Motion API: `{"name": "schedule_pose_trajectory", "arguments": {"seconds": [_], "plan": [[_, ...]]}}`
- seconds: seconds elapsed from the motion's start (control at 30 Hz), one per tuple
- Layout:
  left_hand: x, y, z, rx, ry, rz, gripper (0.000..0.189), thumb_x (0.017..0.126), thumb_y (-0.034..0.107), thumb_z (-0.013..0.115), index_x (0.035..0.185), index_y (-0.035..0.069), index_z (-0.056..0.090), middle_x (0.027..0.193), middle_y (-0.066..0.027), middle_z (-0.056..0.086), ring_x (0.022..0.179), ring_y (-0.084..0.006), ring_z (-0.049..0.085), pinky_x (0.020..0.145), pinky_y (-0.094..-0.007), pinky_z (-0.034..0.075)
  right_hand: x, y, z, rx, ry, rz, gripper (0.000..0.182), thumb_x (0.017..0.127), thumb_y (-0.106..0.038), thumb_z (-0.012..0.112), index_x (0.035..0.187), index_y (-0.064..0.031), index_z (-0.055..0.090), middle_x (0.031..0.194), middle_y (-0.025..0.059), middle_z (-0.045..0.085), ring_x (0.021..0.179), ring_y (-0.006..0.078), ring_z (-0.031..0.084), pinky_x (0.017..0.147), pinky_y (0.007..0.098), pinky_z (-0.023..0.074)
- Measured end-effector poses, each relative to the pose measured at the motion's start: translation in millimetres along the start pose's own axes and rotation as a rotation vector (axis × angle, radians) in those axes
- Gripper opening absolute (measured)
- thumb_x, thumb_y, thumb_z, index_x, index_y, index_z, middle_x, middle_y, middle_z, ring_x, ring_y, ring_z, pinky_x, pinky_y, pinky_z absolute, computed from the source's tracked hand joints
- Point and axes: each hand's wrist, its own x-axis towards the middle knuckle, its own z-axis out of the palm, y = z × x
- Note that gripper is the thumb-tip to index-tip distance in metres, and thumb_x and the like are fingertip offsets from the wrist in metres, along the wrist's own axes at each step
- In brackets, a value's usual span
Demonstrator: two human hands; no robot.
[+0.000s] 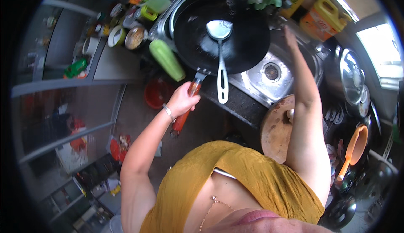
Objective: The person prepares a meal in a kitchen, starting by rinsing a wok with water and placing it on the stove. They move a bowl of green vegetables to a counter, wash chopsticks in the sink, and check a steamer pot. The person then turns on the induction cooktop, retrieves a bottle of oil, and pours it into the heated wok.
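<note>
My left hand (pixel 183 100) grips the reddish-brown handle (pixel 180 122) of a large black wok (pixel 249 50). The wok sits over the left part of a stainless steel sink (pixel 252 81). A metal wok spatula (pixel 221 48) lies in it, its slotted handle sticking out over the near rim. Stretched forward past the wok, my right hand (pixel 291 40) is at the back of the sink, near the dark faucet area. I see that hand edge-on, and its fingers are partly hidden. Below it, the right basin shows its round drain (pixel 271 71).
Left of the wok lies a pale green gourd (pixel 167 59), near several jars (pixel 135 37). Yellow jugs (pixel 322 20) stand behind the sink. At right are a round wooden lid (pixel 276 132), a glass pot lid (pixel 352 75) and an orange ladle (pixel 356 147). A red bucket (pixel 157 93) stands below.
</note>
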Motion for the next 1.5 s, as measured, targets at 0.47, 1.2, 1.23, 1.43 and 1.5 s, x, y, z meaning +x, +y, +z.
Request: {"name": "schedule_pose_trajectory", "arguments": {"seconds": [0.47, 1.2, 1.23, 1.43, 1.5], "plan": [[15.7, -3.3, 7.9, -0.026, 0.08, 0.059, 0.021, 0.071, 0.01, 0.06, 0.084, 0.002, 0.045, 0.064, -0.0046, 0.051, 0.048, -0.0123, 0.054, 0.047, -0.0265, 0.045, -22.1, -65.5, 12.3, 0.384, -0.044, 0.243, 0.066, 0.083, -0.059, 0.046, 0.128, -0.011, 0.047, 0.127, 0.0101, 0.046, 0.113, 0.0267, 0.046, 0.088, 0.0426, 0.0407], [-58.2, -48.4, -16.0, 0.125, 0.011, 0.127, 0.023, 0.072, 0.012, 0.059, 0.089, 0.001, 0.048, 0.063, -0.0049, 0.051, 0.048, -0.0133, 0.055, 0.047, -0.0277, 0.046, -390.7, -252.1, 89.2, -0.624, -0.459, -0.322, 0.077, 0.076, -0.042, 0.06, 0.137, -0.0076, 0.027, 0.089, 0.0235, 0.059, 0.078, 0.0375, 0.062, 0.071, 0.0436, 0.0507], [-59.8, -55.2, -18.3, 0.144, -0.004, 0.149, 0.024, 0.072, 0.012, 0.059, 0.089, 0.001, 0.048, 0.063, -0.0053, 0.051, 0.048, -0.0136, 0.055, 0.048, -0.028, 0.047, -403.0, -250.8, 94.5, -0.621, -0.432, -0.29, 0.075, 0.076, -0.036, 0.059, 0.137, -0.0053, 0.027, 0.09, 0.0244, 0.059, 0.077, 0.0376, 0.062, 0.069, 0.0432, 0.0514], [-57.2, -86.0, -30.9, 0.176, -0.12, 0.307, 0.024, 0.071, 0.012, 0.06, 0.09, 0.001, 0.05, 0.064, -0.0078, 0.054, 0.049, -0.0169, 0.057, 0.049, -0.0303, 0.047, -440.7, -224.2, 33.2, -0.996, 0.008, -0.114, 0.042, 0.081, -0.008, 0.05, 0.123, -0.0089, 0.046, 0.088, 0.0184, 0.056, 0.076, 0.0323, 0.061, 0.066, 0.0387, 0.0516], [-50.8, -89.8, -31.7, 0.156, -0.184, 0.345, 0.024, 0.071, 0.012, 0.059, 0.089, 0.001, 0.049, 0.064, -0.0068, 0.054, 0.049, -0.0158, 0.056, 0.049, -0.0296, 0.047, -442.3, -255.3, -15.1, -1.145, 0.06, -0.062, 0.031, 0.083, -0.01, 0.052, 0.114, -0.0142, 0.055, 0.091, 0.0123, 0.058, 0.08, 0.0277, 0.061, 0.066, 0.0361, 0.0517]]}}
